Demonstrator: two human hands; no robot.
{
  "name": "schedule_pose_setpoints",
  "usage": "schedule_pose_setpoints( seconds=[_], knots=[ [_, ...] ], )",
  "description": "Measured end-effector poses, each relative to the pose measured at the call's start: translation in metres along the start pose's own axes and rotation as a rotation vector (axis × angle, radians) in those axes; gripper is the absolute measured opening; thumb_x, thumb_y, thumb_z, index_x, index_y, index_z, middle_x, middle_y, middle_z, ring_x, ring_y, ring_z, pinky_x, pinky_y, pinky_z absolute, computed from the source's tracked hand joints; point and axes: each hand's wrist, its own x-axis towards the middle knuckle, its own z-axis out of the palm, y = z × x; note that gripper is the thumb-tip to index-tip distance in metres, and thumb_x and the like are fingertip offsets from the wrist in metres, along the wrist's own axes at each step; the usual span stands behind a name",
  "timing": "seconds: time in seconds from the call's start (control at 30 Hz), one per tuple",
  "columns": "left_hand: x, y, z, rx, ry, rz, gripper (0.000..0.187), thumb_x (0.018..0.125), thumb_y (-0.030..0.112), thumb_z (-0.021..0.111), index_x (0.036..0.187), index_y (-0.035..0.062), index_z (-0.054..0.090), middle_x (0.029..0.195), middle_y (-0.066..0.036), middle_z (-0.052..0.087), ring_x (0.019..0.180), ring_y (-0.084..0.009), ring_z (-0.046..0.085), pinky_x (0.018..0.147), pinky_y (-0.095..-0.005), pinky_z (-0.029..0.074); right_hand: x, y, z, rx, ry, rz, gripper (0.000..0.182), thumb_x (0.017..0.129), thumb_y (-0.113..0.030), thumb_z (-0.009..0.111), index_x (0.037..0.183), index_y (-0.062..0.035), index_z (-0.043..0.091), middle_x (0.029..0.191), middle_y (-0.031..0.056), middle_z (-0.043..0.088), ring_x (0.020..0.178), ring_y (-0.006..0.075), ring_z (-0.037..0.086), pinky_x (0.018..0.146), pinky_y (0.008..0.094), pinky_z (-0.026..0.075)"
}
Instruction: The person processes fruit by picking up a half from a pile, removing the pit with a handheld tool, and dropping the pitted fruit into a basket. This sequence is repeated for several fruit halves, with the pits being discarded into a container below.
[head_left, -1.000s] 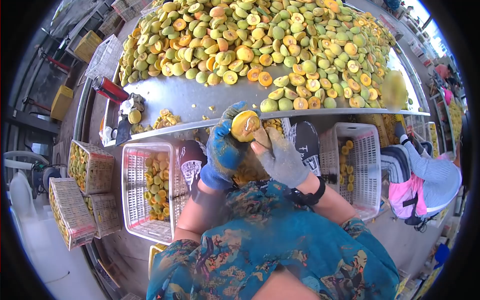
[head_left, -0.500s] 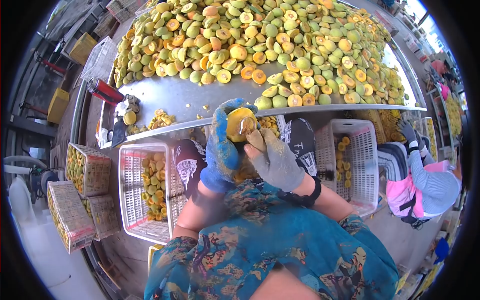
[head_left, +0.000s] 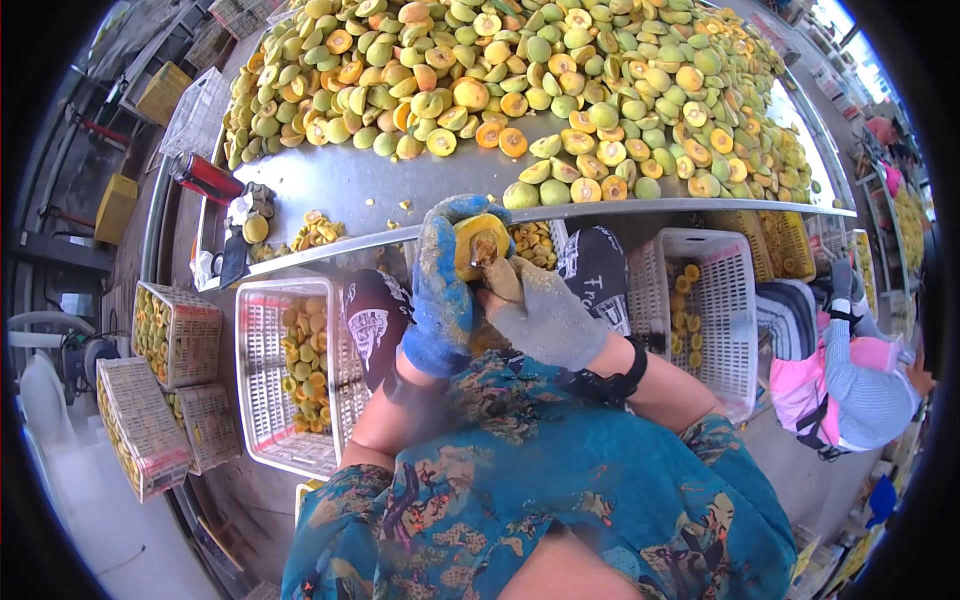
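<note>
My left hand [head_left: 447, 290], in a blue glove crusted with yellow pulp, is wrapped round a peach half [head_left: 481, 243]. The cut yellow face is turned up toward me and shows a brown pit hollow in its middle. My right hand [head_left: 548, 315], in a grey glove with worn, stained fingertips, is closed just below the fruit. From its fingers a small metal tool tip [head_left: 475, 263] reaches into the hollow; the tool's handle is hidden in the grip. Both hands are over my lap, near the table's front edge.
A metal table [head_left: 310, 185] bears a big heap of halved peaches [head_left: 470, 95]. White crates stand left [head_left: 255, 380] and right [head_left: 738, 330] of my legs, with fruit halves inside. A red can [head_left: 205, 175] lies at the table's left. At right sits a co-worker [head_left: 865, 380].
The peach half has tilted, so its cut face and brown hollow show more fully. My right hand has turned slightly, with the tool tip lower in the hollow.
</note>
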Motion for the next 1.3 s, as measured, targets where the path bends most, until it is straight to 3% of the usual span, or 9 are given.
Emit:
schedule_pose_setpoints(
  seconds=[0.13, 0.37, 0.47, 0.57, 0.63, 0.77, 1.1, 1.13, 1.3],
  knots=[
    [0.002, 0.0, -0.002, 0.105, -0.024, 0.0, 0.047, 0.098, 0.047, 0.043, 0.114, 0.0042, 0.052, 0.103, -0.016, 0.062, 0.087, -0.0256, 0.062, 0.077, -0.0355, 0.054, -0.004, 0.0, -0.001, 0.045, 0.04, -0.059, 0.027, 0.088, -0.023, 0.063, 0.099, 0.0015, 0.059, 0.08, 0.0212, 0.064, 0.076, 0.0384, 0.066, 0.061, 0.0415, 0.049],
    [0.002, -0.002, -0.013, 0.018, -0.234, -0.071, 0.05, 0.097, 0.05, 0.043, 0.103, 0.0028, 0.058, 0.093, -0.016, 0.065, 0.08, -0.0226, 0.063, 0.072, -0.0339, 0.053, -0.007, -0.011, -0.026, 0.244, -0.444, 0.314, 0.026, 0.091, -0.027, 0.06, 0.094, -0.0018, 0.061, 0.074, 0.0167, 0.063, 0.064, 0.03, 0.062, 0.057, 0.0387, 0.046],
    [0.005, 0.006, -0.011, 0.308, -0.232, -0.076, 0.053, 0.097, 0.05, 0.042, 0.1, -0.0003, 0.06, 0.091, -0.015, 0.066, 0.079, -0.0208, 0.063, 0.072, -0.0324, 0.052, -0.013, 0.0, -0.015, -0.37, -0.084, -0.201, 0.027, 0.091, -0.029, 0.061, 0.096, -0.0027, 0.061, 0.067, 0.0106, 0.06, 0.059, 0.0192, 0.06, 0.055, 0.0342, 0.045],
    [0.012, 0.016, -0.01, 0.458, -0.354, -0.1, 0.055, 0.097, 0.048, 0.043, 0.093, -0.0027, 0.064, 0.089, -0.015, 0.067, 0.08, -0.0205, 0.064, 0.072, -0.0309, 0.051, -0.01, -0.011, -0.024, -0.061, -0.292, 0.148, 0.027, 0.092, -0.031, 0.06, 0.092, -0.0044, 0.06, 0.062, 0.0038, 0.055, 0.056, 0.0104, 0.054, 0.052, 0.0284, 0.041],
    [0.013, 0.015, -0.012, 0.487, -0.394, -0.083, 0.057, 0.096, 0.049, 0.044, 0.089, -0.003, 0.066, 0.087, -0.014, 0.067, 0.079, -0.0206, 0.064, 0.072, -0.0297, 0.05, -0.011, 0.0, -0.024, 0.615, -0.558, 0.464, 0.027, 0.093, -0.033, 0.059, 0.088, -0.0059, 0.057, 0.061, 0.001, 0.051, 0.054, 0.0089, 0.051, 0.05, 0.0253, 0.038],
    [0.012, 0.003, -0.003, 0.272, -0.352, -0.093, 0.053, 0.097, 0.046, 0.044, 0.09, -0.0024, 0.063, 0.083, -0.015, 0.067, 0.074, -0.0217, 0.064, 0.068, -0.03, 0.051, -0.008, 0.002, -0.028, 1.014, -0.679, 0.639, 0.024, 0.093, -0.031, 0.059, 0.088, -0.0081, 0.055, 0.059, -0.0029, 0.048, 0.052, 0.005, 0.044, 0.049, 0.0228, 0.034],
    [0.01, -0.008, -0.002, -0.277, 0.039, -0.526, 0.053, 0.096, 0.051, 0.043, 0.111, 0.0026, 0.058, 0.095, -0.017, 0.067, 0.076, -0.0234, 0.067, 0.067, -0.0322, 0.056, -0.006, 0.038, -0.013, 0.914, -0.739, 0.256, 0.035, 0.092, -0.04, 0.06, 0.089, -0.006, 0.06, 0.063, -0.0029, 0.051, 0.052, 0.0066, 0.045, 0.047, 0.0216, 0.034],
    [0.014, -0.026, -0.029, 0.131, -0.135, -0.302, 0.042, 0.088, 0.012, 0.065, 0.125, 0.0024, 0.048, 0.111, -0.011, 0.061, 0.097, -0.0183, 0.062, 0.086, -0.031, 0.053, -0.006, 0.035, -0.015, 0.903, -0.789, 0.257, 0.042, 0.092, -0.045, 0.06, 0.098, -0.0037, 0.063, 0.066, -0.0033, 0.051, 0.057, 0.0065, 0.046, 0.052, 0.0213, 0.035],
    [0.014, -0.009, -0.048, 0.904, -0.185, 0.102, 0.052, 0.083, -0.002, 0.065, 0.13, 0.0048, 0.044, 0.12, -0.009, 0.055, 0.105, -0.0184, 0.059, 0.088, -0.0339, 0.053, -0.01, 0.025, -0.008, 0.963, -0.789, 0.233, 0.05, 0.092, -0.045, 0.059, 0.119, -0.0029, 0.06, 0.074, -0.003, 0.053, 0.063, 0.0056, 0.048, 0.053, 0.0214, 0.038]
  ],
)
